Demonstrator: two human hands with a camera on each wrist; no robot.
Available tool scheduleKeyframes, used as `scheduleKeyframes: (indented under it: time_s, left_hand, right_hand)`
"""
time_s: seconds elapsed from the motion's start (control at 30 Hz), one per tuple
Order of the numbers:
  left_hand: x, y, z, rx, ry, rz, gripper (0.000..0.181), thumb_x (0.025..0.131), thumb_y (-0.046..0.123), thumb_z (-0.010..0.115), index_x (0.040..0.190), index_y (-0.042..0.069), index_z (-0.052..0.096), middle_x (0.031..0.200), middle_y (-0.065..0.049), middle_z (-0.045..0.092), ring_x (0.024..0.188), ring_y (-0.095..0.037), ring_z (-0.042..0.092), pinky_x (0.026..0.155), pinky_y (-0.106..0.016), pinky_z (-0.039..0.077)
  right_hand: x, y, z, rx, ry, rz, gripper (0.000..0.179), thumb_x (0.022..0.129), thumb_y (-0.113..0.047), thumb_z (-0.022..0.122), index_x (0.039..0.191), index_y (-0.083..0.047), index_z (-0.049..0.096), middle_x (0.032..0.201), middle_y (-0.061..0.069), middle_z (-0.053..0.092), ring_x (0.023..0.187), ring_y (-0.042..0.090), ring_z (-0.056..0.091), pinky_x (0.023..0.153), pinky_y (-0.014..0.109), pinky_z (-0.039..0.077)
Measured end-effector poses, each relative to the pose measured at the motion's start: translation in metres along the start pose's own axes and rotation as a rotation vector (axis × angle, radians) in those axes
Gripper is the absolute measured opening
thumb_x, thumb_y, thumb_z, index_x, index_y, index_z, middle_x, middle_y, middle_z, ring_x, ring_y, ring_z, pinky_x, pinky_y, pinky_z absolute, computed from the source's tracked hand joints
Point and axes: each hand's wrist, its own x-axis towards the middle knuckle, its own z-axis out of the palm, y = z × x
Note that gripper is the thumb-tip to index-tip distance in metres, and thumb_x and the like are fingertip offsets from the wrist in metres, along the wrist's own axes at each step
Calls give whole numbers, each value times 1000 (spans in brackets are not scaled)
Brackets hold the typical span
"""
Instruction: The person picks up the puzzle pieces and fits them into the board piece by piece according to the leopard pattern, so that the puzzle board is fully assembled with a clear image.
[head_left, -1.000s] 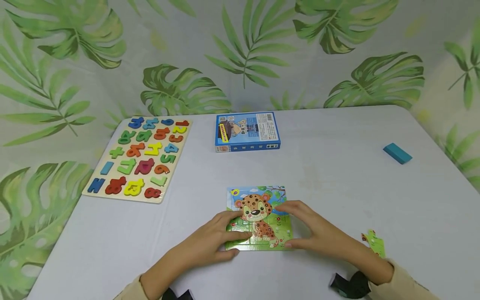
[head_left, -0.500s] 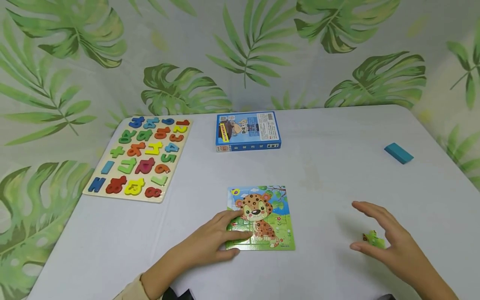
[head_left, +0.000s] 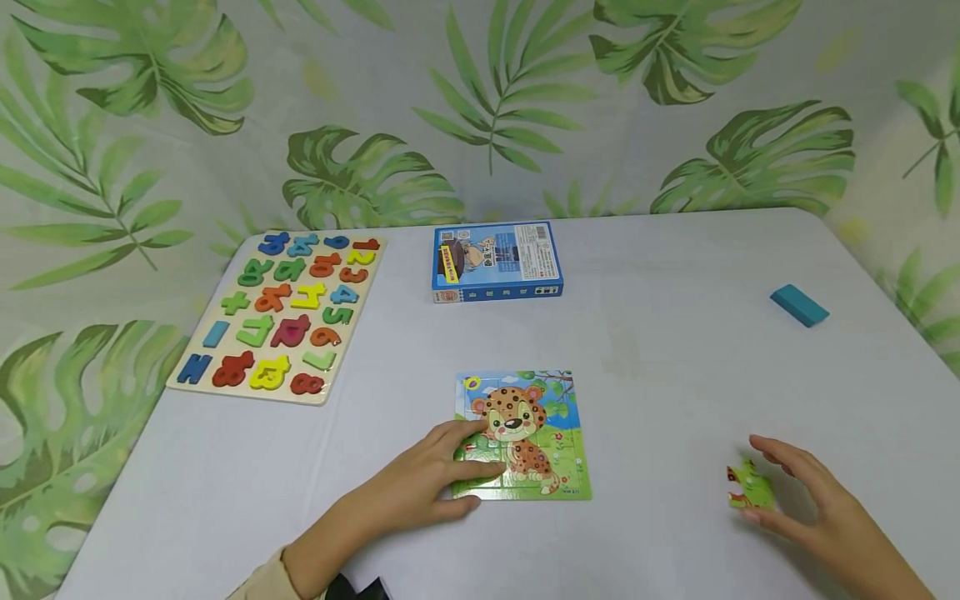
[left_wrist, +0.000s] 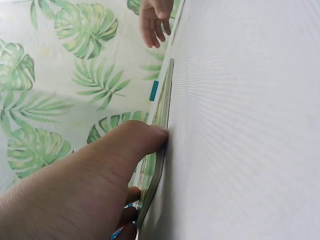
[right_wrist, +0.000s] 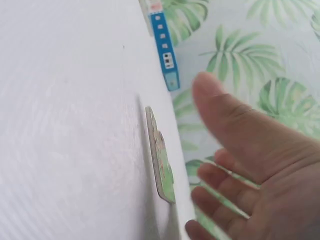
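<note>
A square jigsaw puzzle (head_left: 536,433) with a spotted cartoon cub on it lies flat on the white table. My left hand (head_left: 431,471) rests on its left side, fingers spread over the picture and thumb at the near edge; the left wrist view shows that thumb (left_wrist: 145,137) against the board's edge. To the right, a few loose green puzzle pieces (head_left: 752,487) lie bunched together, their edge also showing in the right wrist view as a thin green piece (right_wrist: 161,165). My right hand (head_left: 821,504) hovers beside them, thumb and fingers apart, holding nothing.
A wooden number board (head_left: 281,317) with coloured digits lies at the back left. Behind the jigsaw is a blue box (head_left: 497,262), and a teal block (head_left: 799,306) sits at the back right. A leaf-patterned cloth (head_left: 525,108) hangs behind the table.
My right hand has left the jigsaw's right side and moved right to the loose pieces, lowering beside them. The left hand has stayed on the jigsaw.
</note>
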Motion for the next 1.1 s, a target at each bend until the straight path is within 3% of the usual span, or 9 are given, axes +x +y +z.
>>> scheduleKeyframes:
  time_s: [0.17, 0.27, 0.33, 0.4, 0.53, 0.6, 0.77, 0.87, 1.1]
  left_hand:
    - [1, 2, -1, -26, -31, -28, 42, 83, 37, 60, 124, 34, 54, 144, -6, 25, 130, -25, 22, 100, -42, 29]
    - [1, 3, -2, -25, -37, -33, 41, 84, 38, 59, 125, 34, 54, 144, -6, 25, 130, -26, 21, 100, -42, 29]
    - [1, 3, -2, -24, -36, -32, 41, 84, 38, 59, 124, 34, 54, 144, -6, 25, 130, -25, 21, 101, -42, 28]
    - [0, 3, -2, -24, -32, -31, 41, 84, 38, 60, 124, 34, 54, 144, -6, 25, 130, -25, 21, 101, -41, 28]
    - [0, 3, -2, -28, -31, -30, 41, 84, 36, 60, 124, 33, 54, 143, -7, 26, 130, -24, 21, 100, -42, 29]
    - [0, 2, -2, -28, -30, -32, 42, 84, 36, 60, 125, 33, 54, 143, -6, 26, 130, -24, 22, 100, -42, 29]
    - [0, 3, -3, -31, -27, -33, 41, 83, 37, 60, 124, 34, 55, 143, -6, 26, 130, -24, 22, 100, -41, 29]
    - [1, 4, -3, -22, -27, -37, 41, 83, 37, 60, 123, 34, 55, 143, -6, 26, 130, -23, 22, 100, -41, 29]
    - [3, 5, 1, 40, 29, -18, 37, 82, 38, 60, 119, 32, 59, 140, -10, 31, 126, -25, 29, 100, -40, 29]
  right_hand:
    - [-5, 18, 3, -55, -33, 2, 78, 63, -13, 80, 131, -4, 42, 123, 8, 42, 116, -9, 23, 88, 0, 10]
    - [-6, 22, 4, -81, -79, 48, 74, 66, -16, 79, 129, -2, 43, 119, 19, 44, 118, 18, 29, 99, 30, 21]
    - [-6, 22, 4, -101, -119, 90, 70, 68, -18, 77, 128, 0, 45, 115, 22, 45, 109, 34, 34, 90, 50, 28]
    - [-4, 21, 4, -122, -153, 122, 67, 70, -21, 76, 126, 3, 47, 112, 23, 46, 101, 42, 37, 75, 57, 31]
    - [-1, 18, 4, -162, -179, 147, 61, 70, -24, 75, 120, 2, 50, 109, 22, 49, 98, 41, 39, 74, 56, 33]
    - [-1, 17, 4, -163, -154, 127, 59, 68, -22, 77, 117, 0, 51, 106, 18, 52, 97, 33, 40, 76, 51, 32]
    - [6, 4, 6, -141, -65, 37, 60, 64, -17, 80, 115, -4, 51, 101, 4, 51, 95, 1, 35, 81, 17, 27]
    - [17, -14, 6, -81, -37, -52, 62, 63, -11, 80, 117, -5, 50, 107, 0, 47, 97, -6, 33, 78, 2, 22]
    - [50, -62, 22, 37, -70, -232, 66, 62, -11, 81, 120, -9, 50, 115, -5, 47, 93, 2, 45, 78, 10, 37]
